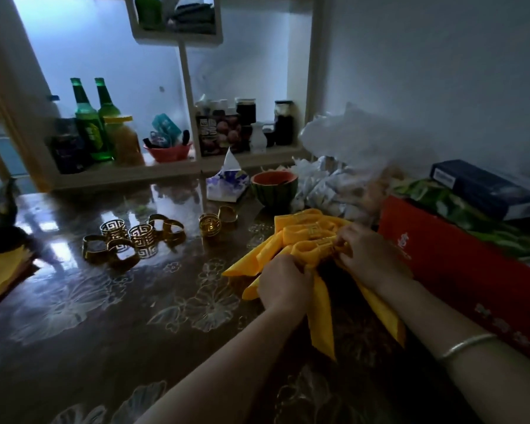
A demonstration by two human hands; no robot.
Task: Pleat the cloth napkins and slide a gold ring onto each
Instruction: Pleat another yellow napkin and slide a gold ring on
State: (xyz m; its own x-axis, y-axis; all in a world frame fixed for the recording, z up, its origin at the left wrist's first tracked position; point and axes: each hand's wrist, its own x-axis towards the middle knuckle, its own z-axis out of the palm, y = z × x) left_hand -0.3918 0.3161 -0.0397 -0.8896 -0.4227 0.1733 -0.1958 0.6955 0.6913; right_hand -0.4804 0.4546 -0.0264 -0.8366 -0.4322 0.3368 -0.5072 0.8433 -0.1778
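Note:
A yellow cloth napkin lies gathered between both hands at the right of the table, its tails trailing toward me. My left hand grips its bunched middle. My right hand pinches the gathered cloth where a gold ring sits on the napkin. Behind it lie more yellow napkins with rings on them. Several loose gold rings stand in a cluster at the table's middle left, and two more gold rings stand nearer the napkins. A stack of flat yellow napkins lies at the left edge.
A red box runs along the right side, with a dark blue box and green packets on it. A watermelon-patterned bowl, a tissue pack and plastic bags sit behind. A shelf with green bottles and jars stands at the back.

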